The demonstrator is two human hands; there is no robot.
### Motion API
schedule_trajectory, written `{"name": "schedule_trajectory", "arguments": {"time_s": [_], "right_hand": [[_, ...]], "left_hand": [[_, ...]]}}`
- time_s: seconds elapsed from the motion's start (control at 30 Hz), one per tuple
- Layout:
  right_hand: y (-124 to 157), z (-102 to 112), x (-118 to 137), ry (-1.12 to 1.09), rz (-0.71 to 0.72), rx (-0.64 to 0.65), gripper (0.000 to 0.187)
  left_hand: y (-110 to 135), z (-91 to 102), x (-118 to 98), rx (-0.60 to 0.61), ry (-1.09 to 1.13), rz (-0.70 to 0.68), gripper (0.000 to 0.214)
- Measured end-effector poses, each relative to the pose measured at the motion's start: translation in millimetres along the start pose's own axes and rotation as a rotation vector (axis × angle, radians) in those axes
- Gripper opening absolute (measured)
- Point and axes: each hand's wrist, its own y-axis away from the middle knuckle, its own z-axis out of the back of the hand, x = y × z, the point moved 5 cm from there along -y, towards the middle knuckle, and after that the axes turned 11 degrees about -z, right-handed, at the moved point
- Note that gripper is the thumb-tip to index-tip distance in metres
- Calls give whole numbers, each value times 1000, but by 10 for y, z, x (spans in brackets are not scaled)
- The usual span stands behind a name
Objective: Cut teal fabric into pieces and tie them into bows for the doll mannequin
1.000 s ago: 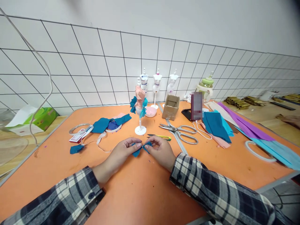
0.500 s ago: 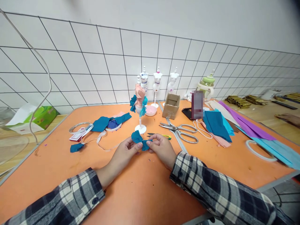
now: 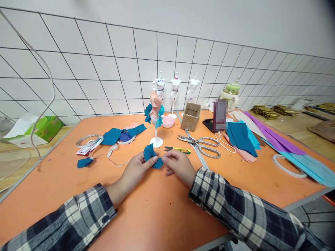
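A gathered, ruffled piece of teal crepe paper (image 3: 149, 152) is pinched between the thumb and fingers of my left hand (image 3: 138, 170). At the paper's right end, my right hand (image 3: 179, 165) has its thumb and forefinger pressed together on the edge. Just beyond the hands stands a small white dress-form mannequin (image 3: 156, 120), dressed in peach crepe paper with teal ruffles at its sides. Yellow-handled thread snips (image 3: 179, 150) lie behind my right hand, and large metal scissors (image 3: 200, 143) rest further right.
Teal crepe paper pieces (image 3: 112, 136), a tape roll (image 3: 87, 140) and ribbon (image 3: 112, 150) lie left. Behind are a pink bowl (image 3: 168, 122), a cardboard box (image 3: 191, 118) and several white mannequins (image 3: 176, 85). Right are a phone (image 3: 220, 115), a bottle (image 3: 231, 93) and coloured paper sheets (image 3: 277, 136).
The teal ruffle has shifted slightly left and now curves more in my left hand. My right fingers have slid out to its right end, and the thread snips show more fully.
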Motion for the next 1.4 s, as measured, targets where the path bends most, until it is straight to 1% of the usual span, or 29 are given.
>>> {"name": "schedule_trajectory", "arguments": {"time_s": [0.1,0.17,0.2,0.23,0.33,0.4,0.47,0.5,0.6,0.63,0.7,0.73,0.8,0.83,0.87,0.97,1.0,1.03,1.07,1.13,1.2,1.27,1.4], "right_hand": [[-33,9,-24,10,-6,37,26],[-42,30,-15,71,36,39,22],[-32,50,16,132,103,14,20],[-6,71,70,215,207,-26,21],[168,75,274,545,638,-142,29],[282,40,350,750,852,-170,22],[349,11,378,895,975,-179,13],[370,0,383,948,1016,-186,12],[403,-35,376,1073,1097,-207,18],[405,-45,370,1109,1106,-219,18],[391,-55,359,1151,1088,-232,13],[371,-51,353,1140,1053,-226,12],[291,-15,336,1033,913,-200,7],[226,16,313,941,795,-170,6],[146,47,267,831,638,-114,6],[-49,73,23,487,83,153,17],[-66,63,-30,395,-33,230,19],[-68,56,-42,319,-81,281,19],[-62,57,-19,260,-71,309,21],[-35,69,66,201,14,341,33],[-15,89,132,199,73,353,41],[-23,117,154,231,88,328,39],[-63,166,161,252,152,217,32]], "left_hand": [[8,-51,-6,152,8,5,35],[17,-47,-3,184,2,1,33],[19,-32,2,171,4,-3,32],[19,-14,10,149,13,-4,31],[17,23,49,107,86,18,30],[17,29,65,104,153,48,28],[18,25,65,110,202,72,28],[18,20,61,117,214,80,28],[15,14,52,126,211,75,27],[13,13,57,130,205,71,26],[10,17,73,132,186,59,26],[9,20,83,136,170,54,27],[13,29,92,141,124,44,30],[17,34,88,141,98,38,31],[23,36,77,147,73,32,32],[53,0,19,228,47,29,32],[67,-24,0,271,52,40,33],[81,-49,-16,315,62,54,33],[95,-72,-29,354,72,68,34],[115,-105,-47,414,76,79,35],[121,-108,-43,428,74,75,35],[113,-77,-2,384,99,98,34],[66,27,112,196,188,140,34]]}}
